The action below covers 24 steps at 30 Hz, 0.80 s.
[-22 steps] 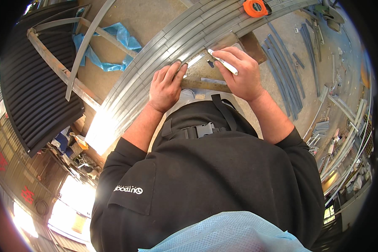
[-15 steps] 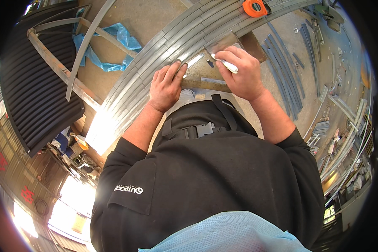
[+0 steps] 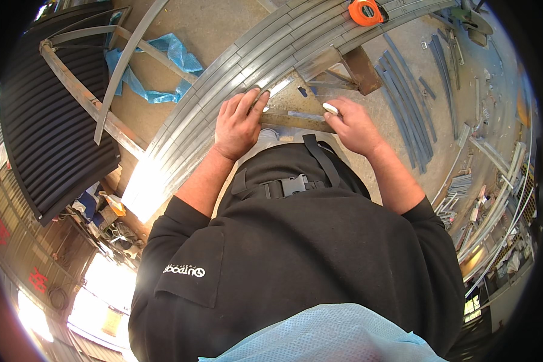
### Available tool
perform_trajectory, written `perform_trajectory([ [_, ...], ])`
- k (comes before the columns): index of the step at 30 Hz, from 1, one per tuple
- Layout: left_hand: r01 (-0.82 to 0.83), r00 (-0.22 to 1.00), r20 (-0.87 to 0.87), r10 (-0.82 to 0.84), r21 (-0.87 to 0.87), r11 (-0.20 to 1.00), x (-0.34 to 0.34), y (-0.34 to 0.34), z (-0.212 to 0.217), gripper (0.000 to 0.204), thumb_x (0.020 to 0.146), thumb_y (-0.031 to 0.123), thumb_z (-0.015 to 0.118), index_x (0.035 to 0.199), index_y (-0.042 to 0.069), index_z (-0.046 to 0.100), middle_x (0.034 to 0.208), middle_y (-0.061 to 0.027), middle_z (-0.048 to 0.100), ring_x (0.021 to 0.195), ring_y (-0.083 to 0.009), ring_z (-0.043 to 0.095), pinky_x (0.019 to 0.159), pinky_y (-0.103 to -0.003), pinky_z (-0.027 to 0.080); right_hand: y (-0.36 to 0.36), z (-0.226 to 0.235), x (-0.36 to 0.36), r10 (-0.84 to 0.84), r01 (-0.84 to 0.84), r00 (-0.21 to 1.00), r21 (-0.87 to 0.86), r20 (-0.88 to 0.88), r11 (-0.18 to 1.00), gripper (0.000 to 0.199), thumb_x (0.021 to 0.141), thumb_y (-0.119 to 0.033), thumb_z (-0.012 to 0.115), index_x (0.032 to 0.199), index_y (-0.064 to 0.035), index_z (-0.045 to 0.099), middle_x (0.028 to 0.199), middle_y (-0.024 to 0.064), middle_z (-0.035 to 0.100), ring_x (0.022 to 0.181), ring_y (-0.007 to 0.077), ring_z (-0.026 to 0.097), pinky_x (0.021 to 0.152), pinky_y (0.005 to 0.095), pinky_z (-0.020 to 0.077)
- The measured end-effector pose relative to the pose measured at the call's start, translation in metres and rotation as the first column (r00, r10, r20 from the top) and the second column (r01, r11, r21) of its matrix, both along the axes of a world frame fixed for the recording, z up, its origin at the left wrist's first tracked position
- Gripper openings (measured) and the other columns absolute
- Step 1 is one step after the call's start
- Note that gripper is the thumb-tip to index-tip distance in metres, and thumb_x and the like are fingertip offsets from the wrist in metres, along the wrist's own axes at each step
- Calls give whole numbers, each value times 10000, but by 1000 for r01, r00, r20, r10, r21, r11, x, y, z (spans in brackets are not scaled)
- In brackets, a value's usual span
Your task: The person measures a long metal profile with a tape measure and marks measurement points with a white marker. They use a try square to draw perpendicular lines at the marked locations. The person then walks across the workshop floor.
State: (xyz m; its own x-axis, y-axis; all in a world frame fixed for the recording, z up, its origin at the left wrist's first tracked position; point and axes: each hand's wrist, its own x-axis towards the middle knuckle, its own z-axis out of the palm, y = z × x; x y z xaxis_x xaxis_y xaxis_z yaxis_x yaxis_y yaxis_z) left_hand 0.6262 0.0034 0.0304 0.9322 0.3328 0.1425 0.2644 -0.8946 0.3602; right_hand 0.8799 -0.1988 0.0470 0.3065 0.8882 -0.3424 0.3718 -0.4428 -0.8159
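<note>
My left hand (image 3: 238,123) rests at the near edge of a long row of grey metal bars (image 3: 265,45). Its fingers are curled and close together, pressed on the edge beside a bright metal strip (image 3: 282,85); the thumb is mostly hidden. To the right, my right hand (image 3: 357,128) is closed around a white marker (image 3: 330,108), whose end sticks out past the thumb and forefinger. That hand is apart from the bars, just beyond the right end of a worn flat bar (image 3: 295,120) that runs in front of my waist.
An orange tape measure (image 3: 366,12) lies on the bars at the far side. A rusty brown metal piece (image 3: 362,69) juts toward me. Several blue-grey strips (image 3: 407,108) lie on the floor at right; black corrugated sheeting (image 3: 60,114) and blue plastic wrap (image 3: 172,51) are at left.
My right hand has drawn back toward me with the marker, away from the bars, uncovering the rusty piece. My left hand has stayed in place.
</note>
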Motion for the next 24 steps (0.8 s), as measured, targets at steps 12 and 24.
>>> perform_trajectory([
  [12,-41,999,-25,40,-40,998,-23,1,19,682,728,55,746,1409,91,738,1441,-67,658,1261,-328,634,1094,-472,521,7,-5,-23,51,-77,976,-116,-213,990,187,1051,-170,670,1101,10,668,939,226,687,882,389,656,810,471,515],
  [24,-120,992,-41,120,-5,993,-79,-5,26,658,724,26,717,1377,104,749,1408,-57,671,1225,-306,649,1045,-459,535,23,-6,-63,248,-256,961,-58,-123,965,213,1013,-205,709,1003,2,662,976,246,693,940,485,658,815,521,524],
])
